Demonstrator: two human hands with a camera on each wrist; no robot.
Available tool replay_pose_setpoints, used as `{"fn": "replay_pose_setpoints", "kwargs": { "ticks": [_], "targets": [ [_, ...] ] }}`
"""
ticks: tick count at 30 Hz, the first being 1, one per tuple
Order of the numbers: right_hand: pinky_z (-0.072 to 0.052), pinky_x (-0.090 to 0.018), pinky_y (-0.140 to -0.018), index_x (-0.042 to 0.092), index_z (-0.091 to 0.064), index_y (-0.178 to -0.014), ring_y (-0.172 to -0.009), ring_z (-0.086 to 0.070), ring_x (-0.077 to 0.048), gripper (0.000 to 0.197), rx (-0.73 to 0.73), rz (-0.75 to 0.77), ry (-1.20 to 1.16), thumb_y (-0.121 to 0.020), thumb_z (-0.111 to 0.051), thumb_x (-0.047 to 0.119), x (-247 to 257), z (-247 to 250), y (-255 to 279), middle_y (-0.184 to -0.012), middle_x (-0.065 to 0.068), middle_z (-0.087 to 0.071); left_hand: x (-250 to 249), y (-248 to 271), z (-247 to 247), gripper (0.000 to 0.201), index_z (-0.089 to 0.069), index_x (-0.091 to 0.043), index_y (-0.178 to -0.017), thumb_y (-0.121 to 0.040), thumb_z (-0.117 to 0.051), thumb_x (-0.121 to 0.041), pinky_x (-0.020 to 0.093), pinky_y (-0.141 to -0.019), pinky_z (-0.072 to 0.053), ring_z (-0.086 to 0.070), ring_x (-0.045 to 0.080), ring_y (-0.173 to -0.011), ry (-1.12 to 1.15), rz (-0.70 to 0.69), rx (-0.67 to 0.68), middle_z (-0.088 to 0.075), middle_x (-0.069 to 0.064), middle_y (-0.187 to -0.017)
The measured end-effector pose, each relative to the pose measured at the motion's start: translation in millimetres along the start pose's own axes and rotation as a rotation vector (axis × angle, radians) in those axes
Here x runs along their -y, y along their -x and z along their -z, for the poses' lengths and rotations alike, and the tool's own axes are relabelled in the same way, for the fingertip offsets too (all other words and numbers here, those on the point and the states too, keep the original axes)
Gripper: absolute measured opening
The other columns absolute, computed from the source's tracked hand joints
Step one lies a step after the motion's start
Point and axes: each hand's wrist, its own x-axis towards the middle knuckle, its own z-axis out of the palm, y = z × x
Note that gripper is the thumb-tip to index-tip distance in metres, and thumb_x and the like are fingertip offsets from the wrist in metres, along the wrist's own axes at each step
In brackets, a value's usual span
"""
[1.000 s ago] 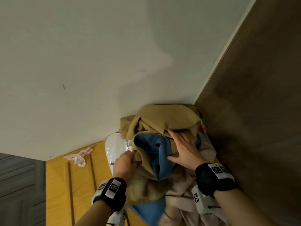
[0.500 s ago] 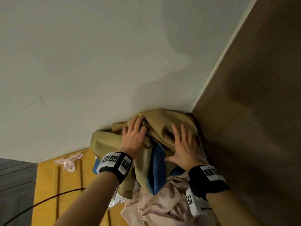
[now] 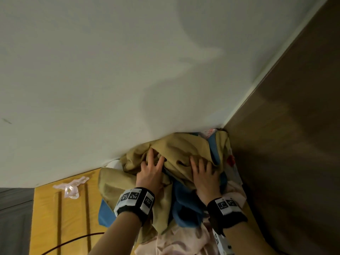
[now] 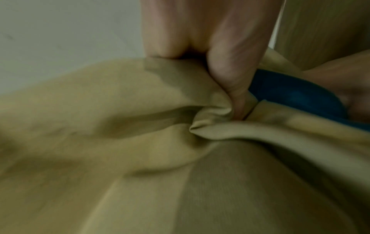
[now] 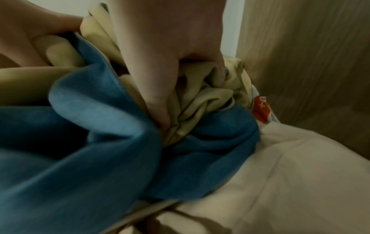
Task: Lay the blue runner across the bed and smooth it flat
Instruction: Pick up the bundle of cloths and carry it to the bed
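Observation:
The blue runner [image 3: 185, 203], which looks tan on its other face, lies bunched in a heap in the corner where the pale wall meets a brown panel. My left hand [image 3: 150, 170] lies on top of the tan folds, fingers spread and tips dug in. In the left wrist view that left hand [image 4: 210, 39] digs into a tan fold beside a strip of the blue runner [image 4: 290, 90]. My right hand [image 3: 204, 175] grips the heap further right. In the right wrist view the right hand [image 5: 160, 47] pinches a bunch of tan folds above the blue runner [image 5: 100, 142].
A pale pink cloth [image 3: 176, 240] lies under the heap. The heap sits on a yellow wooden top [image 3: 73, 218] with a pink ribbon [image 3: 71, 186] and a dark cable [image 3: 73, 242]. A brown panel [image 3: 285, 144] closes the right side. A red-and-white packet [image 3: 230, 160] is wedged there.
My left hand has risen from the heap's lower left edge onto its top. Both hands have worked further into the corner, and the tan folds have shifted up and back.

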Motion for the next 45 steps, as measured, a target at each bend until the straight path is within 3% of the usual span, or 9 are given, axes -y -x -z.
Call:
{"fn": "replay_pose_setpoints", "kwargs": {
  "ticks": [3, 5, 9, 18, 29, 33, 39, 42, 45],
  "targets": [
    [-0.057, -0.041, -0.059, 0.020, -0.053, -0.132, -0.086, -0.065, -0.034, 0.056, -0.054, 0.042, 0.026, -0.079, -0.070, 0.016, -1.1, 15.5, -4.7, -0.104, -0.015, -0.065, 5.1, -2.0, 3.0, 0.062, -0.017, -0.027, -0.146, -0.093, -0.044, -0.015, 0.036, -0.083, -0.056, -0.055, 0.028, -0.112, 0.017, -0.008, -0.031, -0.011, 0.016, -0.156],
    [-0.055, -0.037, -0.046, 0.017, -0.066, -0.112, -0.068, -0.067, -0.029, 0.041, -0.061, 0.053, 0.002, -0.072, -0.076, 0.013, -3.1, 24.8, -2.0, -0.084, -0.011, -0.066, 9.4, -0.2, 4.6, 0.059, -0.020, -0.029, -0.145, -0.093, -0.043, -0.012, 0.036, -0.081, -0.055, -0.058, 0.029, -0.107, 0.025, -0.021, -0.015, -0.021, 0.013, -0.150],
    [-0.053, -0.043, -0.074, 0.019, -0.040, -0.132, -0.103, -0.060, -0.035, 0.042, -0.014, 0.043, -0.228, -0.091, -0.048, 0.016, -7.3, 34.7, 6.8, -0.119, -0.010, -0.053, 15.9, 11.0, 9.8, 0.062, -0.023, -0.032, -0.142, -0.090, -0.051, -0.017, 0.036, -0.085, -0.053, -0.055, 0.029, -0.109, 0.101, -0.051, 0.024, -0.033, 0.007, -0.138],
    [-0.045, -0.039, -0.101, 0.018, -0.044, -0.133, -0.121, -0.053, -0.031, 0.054, -0.236, 0.000, -0.793, -0.082, -0.063, 0.018, -3.0, 113.7, 62.9, -0.131, -0.009, -0.055, 8.2, 53.5, 70.8, 0.069, -0.038, -0.026, -0.133, -0.073, -0.070, -0.023, 0.038, -0.090, -0.048, -0.053, 0.029, -0.111, 0.420, -0.102, -0.183, -0.047, 0.004, -0.122],
    [-0.049, -0.037, -0.097, 0.027, -0.052, -0.117, -0.111, -0.060, -0.022, 0.050, -0.547, 0.046, -1.093, -0.072, -0.071, 0.016, -13.8, 194.9, 162.6, -0.114, -0.003, -0.064, -23.1, 151.2, 166.5, 0.051, -0.052, -0.018, -0.115, -0.068, -0.071, -0.017, 0.033, -0.075, -0.049, -0.060, 0.029, -0.088, 0.640, -0.355, -0.554, -0.051, 0.003, -0.102],
    [-0.044, -0.016, -0.088, 0.032, -0.050, -0.122, -0.107, -0.057, -0.007, 0.057, -0.656, 0.013, -1.145, -0.073, -0.073, 0.014, -16.4, 202.5, 209.2, -0.112, 0.010, -0.060, -35.7, 187.8, 188.9, 0.050, -0.051, -0.017, -0.114, -0.069, -0.071, -0.016, 0.026, -0.072, -0.042, -0.057, 0.023, -0.088, 0.599, -0.500, -0.612, -0.049, 0.000, -0.102],
    [-0.046, -0.024, -0.099, 0.030, -0.046, -0.129, -0.115, -0.055, -0.008, 0.063, -0.794, -0.163, -1.180, -0.074, -0.073, 0.014, -15.2, 172.4, 311.6, -0.124, 0.007, -0.059, -63.4, 247.9, 172.3, 0.045, -0.052, -0.019, -0.114, -0.073, -0.071, -0.023, 0.025, -0.071, -0.042, -0.055, 0.017, -0.088, 0.588, -0.777, -0.538, -0.052, 0.000, -0.104],
    [-0.043, -0.003, -0.085, 0.032, -0.048, -0.125, -0.103, -0.055, 0.001, 0.054, -0.856, -0.266, -1.159, -0.078, -0.072, 0.021, -11.4, 147.8, 368.9, -0.108, 0.021, -0.059, -79.6, 284.2, 155.0, 0.043, -0.053, -0.018, -0.112, -0.073, -0.071, -0.024, 0.028, -0.069, -0.045, -0.055, 0.017, -0.089, 0.569, -0.894, -0.476, -0.052, 0.000, -0.103],
    [-0.046, -0.011, -0.079, 0.029, -0.048, -0.125, -0.099, -0.061, -0.007, 0.056, -0.895, -0.398, -1.174, -0.077, -0.070, 0.010, -10.3, 120.5, 434.0, -0.103, 0.020, -0.059, -105.7, 330.2, 142.2, 0.040, -0.055, -0.015, -0.107, -0.071, -0.071, -0.019, 0.033, -0.073, -0.049, -0.053, 0.012, -0.086, 0.584, -1.049, -0.387, -0.051, -0.002, -0.100]
  ]
}}
